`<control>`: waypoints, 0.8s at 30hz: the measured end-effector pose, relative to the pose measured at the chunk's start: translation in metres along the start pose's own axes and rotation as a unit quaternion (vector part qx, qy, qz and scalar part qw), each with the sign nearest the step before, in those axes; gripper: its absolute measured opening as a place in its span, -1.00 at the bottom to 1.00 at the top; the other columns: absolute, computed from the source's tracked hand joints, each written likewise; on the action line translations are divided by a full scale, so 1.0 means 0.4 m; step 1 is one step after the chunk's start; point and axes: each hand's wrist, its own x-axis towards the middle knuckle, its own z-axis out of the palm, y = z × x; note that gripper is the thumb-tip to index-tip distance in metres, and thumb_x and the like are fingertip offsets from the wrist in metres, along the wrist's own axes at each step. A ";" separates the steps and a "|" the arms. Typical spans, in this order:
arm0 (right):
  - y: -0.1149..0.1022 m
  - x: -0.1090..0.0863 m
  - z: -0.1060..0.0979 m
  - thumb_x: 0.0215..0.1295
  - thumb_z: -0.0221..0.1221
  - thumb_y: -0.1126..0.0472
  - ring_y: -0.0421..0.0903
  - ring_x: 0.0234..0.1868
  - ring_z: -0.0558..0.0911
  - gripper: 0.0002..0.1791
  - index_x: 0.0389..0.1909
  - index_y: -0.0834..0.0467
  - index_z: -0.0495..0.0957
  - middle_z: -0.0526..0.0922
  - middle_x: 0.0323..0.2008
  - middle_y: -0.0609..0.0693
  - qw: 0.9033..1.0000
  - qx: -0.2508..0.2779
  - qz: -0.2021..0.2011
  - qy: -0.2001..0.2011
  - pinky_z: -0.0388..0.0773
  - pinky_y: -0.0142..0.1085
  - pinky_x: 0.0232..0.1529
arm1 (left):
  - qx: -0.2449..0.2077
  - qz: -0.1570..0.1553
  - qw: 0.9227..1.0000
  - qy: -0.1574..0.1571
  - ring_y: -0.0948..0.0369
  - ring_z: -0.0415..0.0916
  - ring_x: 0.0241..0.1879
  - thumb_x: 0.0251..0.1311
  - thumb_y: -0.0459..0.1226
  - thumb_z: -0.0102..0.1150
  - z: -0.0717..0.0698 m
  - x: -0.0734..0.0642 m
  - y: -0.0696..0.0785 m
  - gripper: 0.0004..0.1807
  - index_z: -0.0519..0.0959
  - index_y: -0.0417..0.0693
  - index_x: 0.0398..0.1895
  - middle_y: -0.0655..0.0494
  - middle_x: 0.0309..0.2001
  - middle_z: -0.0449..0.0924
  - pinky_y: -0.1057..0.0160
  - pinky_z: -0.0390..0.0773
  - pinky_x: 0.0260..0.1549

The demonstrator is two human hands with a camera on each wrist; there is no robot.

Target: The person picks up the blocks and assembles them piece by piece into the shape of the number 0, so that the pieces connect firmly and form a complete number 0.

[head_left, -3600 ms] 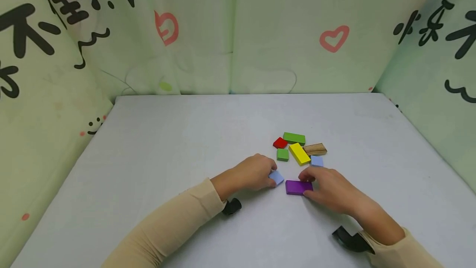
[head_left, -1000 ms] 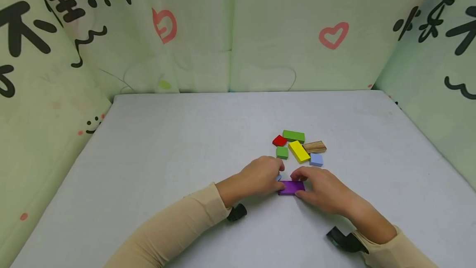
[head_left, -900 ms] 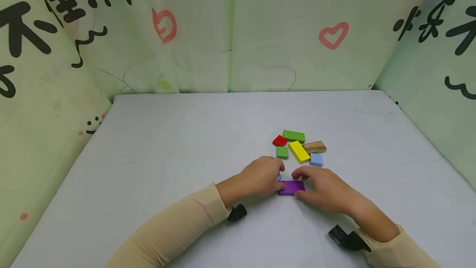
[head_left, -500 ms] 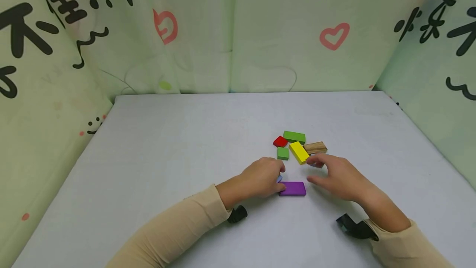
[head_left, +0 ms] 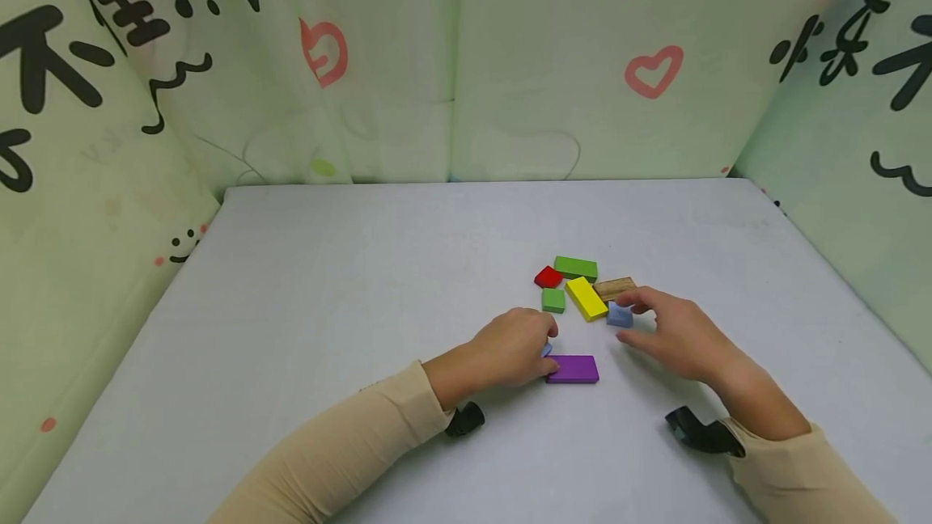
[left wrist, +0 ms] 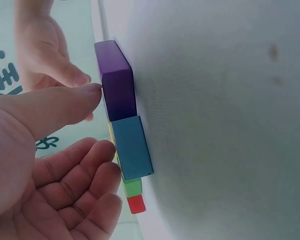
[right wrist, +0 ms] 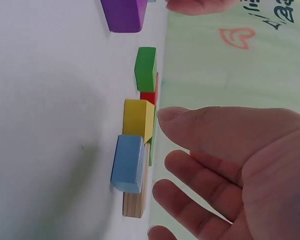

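My left hand (head_left: 511, 346) bends over a light blue block (left wrist: 133, 147), mostly hidden under it in the head view. Its thumb tip rests on the end of a purple block (head_left: 574, 369), set against that blue one; the curled fingertips are at the blue block's edge. My right hand (head_left: 677, 334) holds nothing. Its thumb and fingers are spread apart around the near right side of a second light blue block (head_left: 620, 314). That block lies against a yellow block (head_left: 586, 299) and a wood-grain block (head_left: 614, 289), as the right wrist view shows.
Behind the hands lie a small green block (head_left: 553, 300), a red block (head_left: 548, 276) and a long green block (head_left: 576, 268), close together. The white table (head_left: 379, 265) ends at a printed pale green curtain (head_left: 539, 120) at the back and sides.
The purple block has moved left against the first light blue block, and my right hand has let go of it. That hand has moved away, right, to the second light blue block.
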 end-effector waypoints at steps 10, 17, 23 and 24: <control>0.019 0.009 0.004 0.27 0.32 0.14 0.29 0.04 0.52 -0.50 0.17 0.25 0.48 0.59 0.02 0.31 1.000 0.005 0.017 0.001 0.46 0.23 0.04 | 0.002 -0.002 1.000 0.000 0.32 0.48 -0.22 0.20 -0.09 0.42 0.003 0.001 0.000 -0.55 0.62 -0.07 0.11 0.18 -0.17 0.63 0.43 0.52 -0.18; 0.029 0.014 0.009 0.28 0.30 0.18 0.30 0.07 0.51 -0.51 0.18 0.28 0.48 0.58 0.04 0.32 1.000 0.007 0.017 0.001 0.43 0.24 0.09 | -0.002 -0.004 1.000 0.003 0.32 0.49 -0.22 0.20 -0.09 0.42 0.004 0.000 0.000 -0.54 0.62 -0.08 0.11 0.17 -0.16 0.64 0.43 0.52 -0.18; 0.032 0.017 0.014 0.31 0.24 0.27 0.29 0.11 0.53 -0.56 0.16 0.34 0.47 0.58 0.09 0.34 1.000 0.017 0.007 0.013 0.45 0.19 0.12 | -0.003 -0.005 1.000 0.005 0.32 0.48 -0.24 0.19 -0.09 0.42 0.006 0.001 -0.001 -0.55 0.62 -0.07 0.10 0.17 -0.18 0.64 0.42 0.52 -0.20; 0.032 0.017 0.015 0.31 0.23 0.28 0.29 0.11 0.53 -0.57 0.16 0.35 0.47 0.57 0.09 0.34 1.000 0.019 0.008 0.014 0.45 0.19 0.12 | -0.004 -0.004 1.000 0.005 0.32 0.47 -0.24 0.19 -0.09 0.42 0.005 0.001 -0.001 -0.55 0.62 -0.07 0.10 0.17 -0.18 0.64 0.42 0.52 -0.20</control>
